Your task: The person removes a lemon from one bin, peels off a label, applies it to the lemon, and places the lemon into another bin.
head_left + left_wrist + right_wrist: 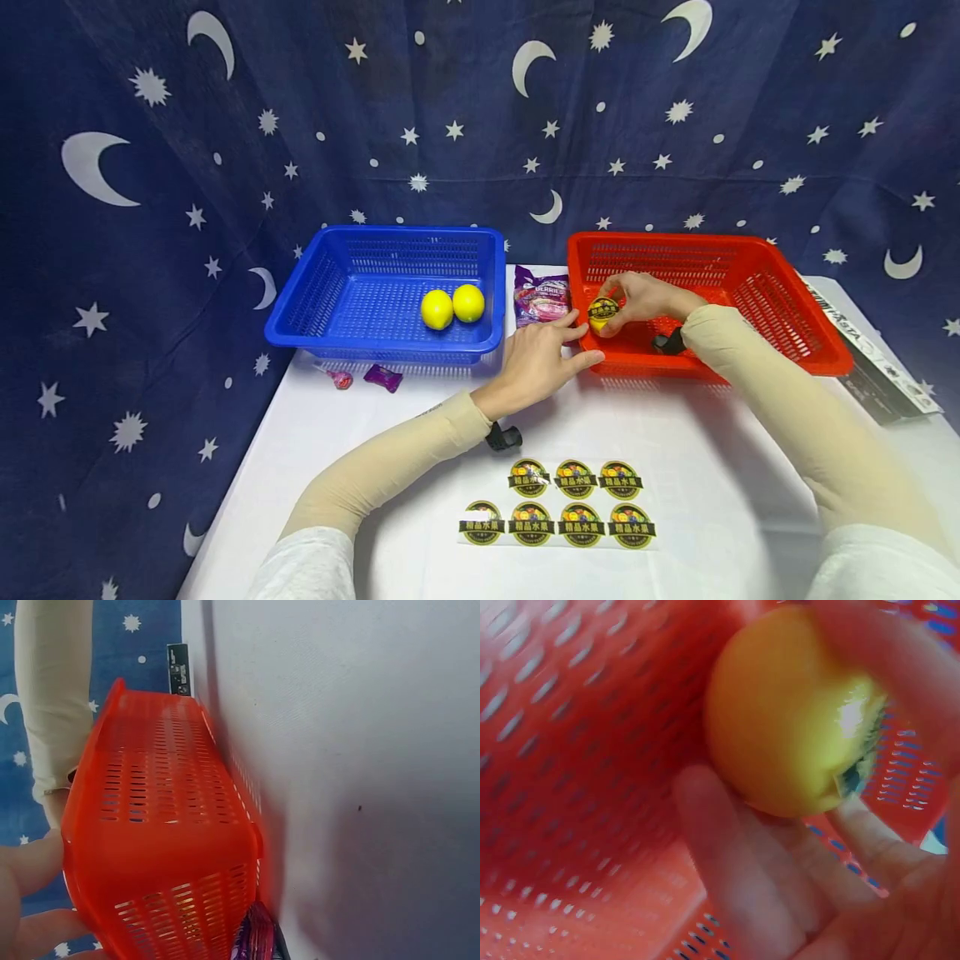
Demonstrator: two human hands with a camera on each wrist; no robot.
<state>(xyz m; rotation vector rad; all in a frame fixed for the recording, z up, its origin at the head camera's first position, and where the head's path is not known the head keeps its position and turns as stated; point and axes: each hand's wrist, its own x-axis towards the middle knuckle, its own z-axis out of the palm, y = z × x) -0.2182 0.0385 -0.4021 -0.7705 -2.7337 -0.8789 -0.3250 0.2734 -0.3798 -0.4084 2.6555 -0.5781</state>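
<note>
In the head view my right hand [639, 298] reaches into the red basket [813, 354] at its left end. Fingers and thumb pinch a yellow lemon [780, 720] with a round black-and-gold sticker [603, 309] on its upper side. In the right wrist view the lemon is close to the basket's slotted wall, and part of the sticker shows at its right edge. My left hand [536, 367] rests at the basket's near left corner, fingers spread and touching the rim. Two lemons [437, 309] lie together at the right side of the blue basket [300, 333].
A sheet of several round stickers [581, 522] lies on the near table. Between the baskets is a purple berry candy bag [542, 296]. A lollipop [341, 380] and a purple wrapped sweet [383, 377] lie before the blue basket. A printed box [885, 375] stands right of the red basket.
</note>
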